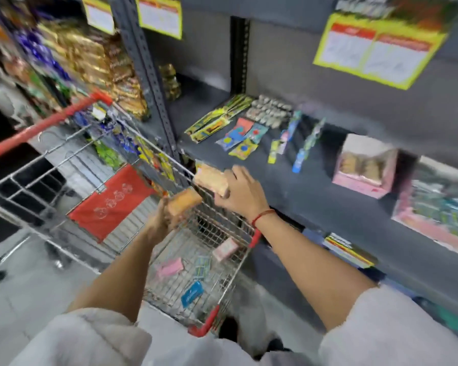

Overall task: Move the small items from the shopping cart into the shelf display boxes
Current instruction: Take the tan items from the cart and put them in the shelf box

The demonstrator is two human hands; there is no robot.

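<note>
The wire shopping cart (230,228) with red trim stands against the grey shelf (315,196). My right hand (242,191) grips a pale orange packet (210,180) above the cart's far edge, at the shelf's front. My left hand (160,216) holds a second orange packet (184,203) over the cart; it is blurred by motion. In the cart basket lie several small items: two pink packs (169,268) (225,249), a blue pack (192,293) and a green-striped one (202,268). A pink display box (362,167) sits on the shelf at right, with another (434,215) further right.
Toothbrush and toy packets (245,136) lie flat on the shelf ahead. A grey perforated upright (154,83) divides the bays. Snack bags (95,64) fill the left bay. Yellow price tags (376,48) hang from the shelf above. Colourful packs (132,146) fill the cart's child seat.
</note>
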